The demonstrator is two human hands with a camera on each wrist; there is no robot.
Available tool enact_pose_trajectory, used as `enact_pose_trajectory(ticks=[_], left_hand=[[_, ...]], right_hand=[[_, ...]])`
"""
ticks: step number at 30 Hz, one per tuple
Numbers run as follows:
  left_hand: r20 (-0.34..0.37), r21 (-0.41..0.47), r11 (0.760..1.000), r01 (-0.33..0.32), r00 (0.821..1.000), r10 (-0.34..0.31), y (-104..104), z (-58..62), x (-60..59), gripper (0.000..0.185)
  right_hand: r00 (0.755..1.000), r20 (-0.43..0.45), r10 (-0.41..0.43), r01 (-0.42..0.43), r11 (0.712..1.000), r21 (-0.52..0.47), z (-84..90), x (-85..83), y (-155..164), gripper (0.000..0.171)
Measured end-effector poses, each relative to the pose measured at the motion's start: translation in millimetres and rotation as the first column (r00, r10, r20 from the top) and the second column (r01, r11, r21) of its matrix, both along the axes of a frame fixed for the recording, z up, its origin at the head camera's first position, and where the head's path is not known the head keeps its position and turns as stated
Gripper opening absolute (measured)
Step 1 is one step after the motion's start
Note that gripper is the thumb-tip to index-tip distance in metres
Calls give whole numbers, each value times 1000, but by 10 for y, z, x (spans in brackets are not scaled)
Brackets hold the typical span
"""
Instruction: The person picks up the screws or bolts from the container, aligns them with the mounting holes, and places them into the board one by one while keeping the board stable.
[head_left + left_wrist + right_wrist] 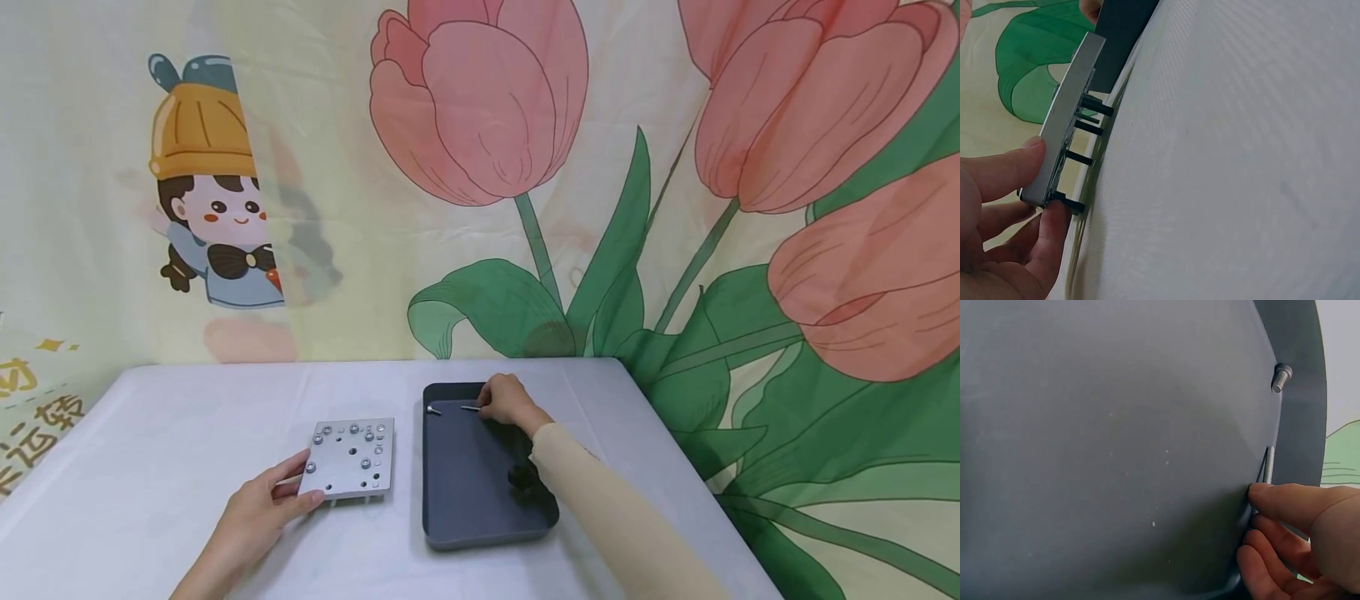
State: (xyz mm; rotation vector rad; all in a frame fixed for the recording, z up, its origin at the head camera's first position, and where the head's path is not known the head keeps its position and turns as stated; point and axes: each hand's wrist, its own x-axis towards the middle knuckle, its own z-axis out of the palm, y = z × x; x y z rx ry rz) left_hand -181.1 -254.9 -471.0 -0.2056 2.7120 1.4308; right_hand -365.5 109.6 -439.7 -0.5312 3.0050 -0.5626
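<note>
our left hand (pixel 258 507) pinches the stiff-looking plate (pixel 342 463) at eight o'clock — our right hand (pixel 510 402) a slippery-looking pin (pixel 470 408) at three.

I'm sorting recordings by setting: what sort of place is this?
Probably a makeshift indoor workspace: a white-covered table before a tulip-printed backdrop, with a screw-studded metal plate held by the left hand.
</note>
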Motion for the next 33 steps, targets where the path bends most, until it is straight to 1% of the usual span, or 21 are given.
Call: enact_pose_trajectory(ticks=[4, 8, 14, 22, 27, 33], left_hand=[[0, 2, 1000, -1, 1000, 1, 4, 14, 3, 93], [2, 13, 1000, -3, 1000, 3, 5, 26, 2, 93], [8, 9, 1000, 0, 1000, 0, 17, 24, -4, 93], [4, 0, 1000, 0, 1000, 0, 26, 38, 2, 93], [14, 12, 1000, -2, 1000, 2, 21, 36, 3, 94], [16, 7, 1000, -8, 1000, 8, 15, 8, -17, 94]], right_hand=[[999, -30, 31, -31, 999, -13, 43, 30, 13, 4], [997, -67, 44, -47, 998, -41, 75, 39, 17, 5], [996, -71, 48, -54, 995, -80, 60, 40, 10, 6], [988, -124, 94, -113, 981, -155, 50, 34, -9, 10], [989, -113, 91, -114, 970, -216, 44, 42, -31, 15], [993, -83, 87, -107, 952, -285, 61, 76, -63, 17]])
